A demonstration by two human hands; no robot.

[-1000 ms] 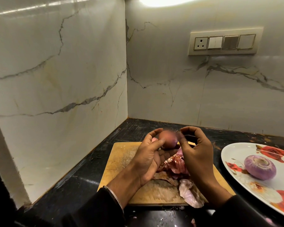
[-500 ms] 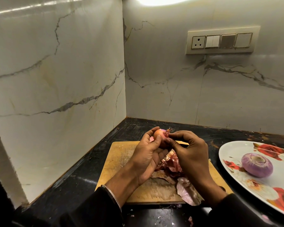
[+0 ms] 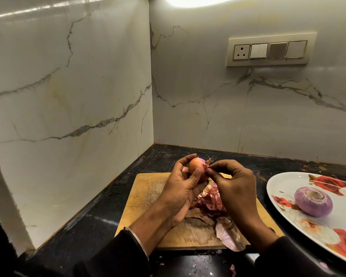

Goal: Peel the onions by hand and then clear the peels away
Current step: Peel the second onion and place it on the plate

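My left hand (image 3: pixel 180 188) grips a small reddish onion (image 3: pixel 196 166) above the wooden cutting board (image 3: pixel 148 188), thumb across its front. My right hand (image 3: pixel 234 184) pinches the dry skin at the onion's tip with thumb and forefinger. A heap of pink and brown onion peels (image 3: pixel 214 200) lies on the board under my hands, with a large loose peel (image 3: pixel 228 234) near the front edge. A peeled purple onion (image 3: pixel 313 200) rests on the flowered white plate (image 3: pixel 284 182) at the right.
The board sits on a black countertop (image 3: pixel 100 216) in a corner of marble walls. A socket and switch panel (image 3: pixel 270 49) is on the back wall. Small peel scraps (image 3: pixel 232 268) lie on the counter in front of the board.
My right hand's fingers closed in from an open curl beside the onion to pinch the skin at its tip. The left hand turned the onion slightly.
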